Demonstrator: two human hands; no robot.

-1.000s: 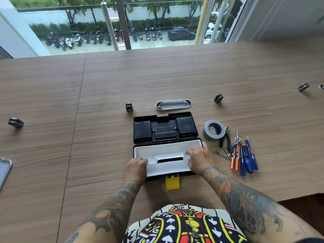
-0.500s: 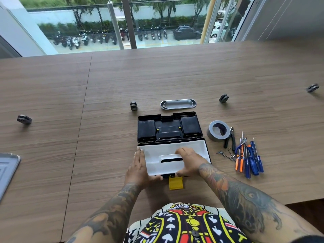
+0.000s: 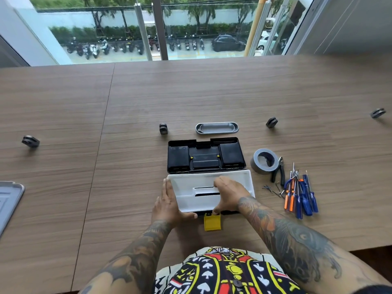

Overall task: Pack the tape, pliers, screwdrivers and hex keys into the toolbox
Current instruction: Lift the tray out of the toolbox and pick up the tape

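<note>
Toolbox: the toolbox (image 3: pixel 203 161) lies open on the wooden surface (image 3: pixel 127 187) right in front of the person, its black lid (image 3: pixel 179 157) folded flat away from them and the yellow latch (image 3: pixel 212 222) hanging off the near edge.
White tray: the white tray (image 3: pixel 212 179) sits in the base and covers it, so it probably has to come out or be steadied before the larger tools go in.
Right hand: the right hand (image 3: pixel 228 194) lies over the tray's centre handle, fingers curled at the slot and thumb down on the near rim, pinching the tray.
Left hand: the left hand (image 3: pixel 169 203) lies flat, fingers straight and together, against the tray's left end, thumb along the near edge; it seems to brace the box.
Tools: all are outside the box, just to its right: grey tape (image 3: pixel 256 164), pliers (image 3: pixel 279 174) touching it, then hex keys (image 3: pixel 275 189) and the bunched screwdrivers (image 3: pixel 301 196).
Around: an oval metal dish (image 3: pixel 234 128) lies beyond the lid; small black fittings (image 3: pixel 163 129) stand scattered; a grey tray (image 3: pixel 10 200) shows at the left edge.
In the way: nothing lies between tools and box; only the white tray blocks the base.
</note>
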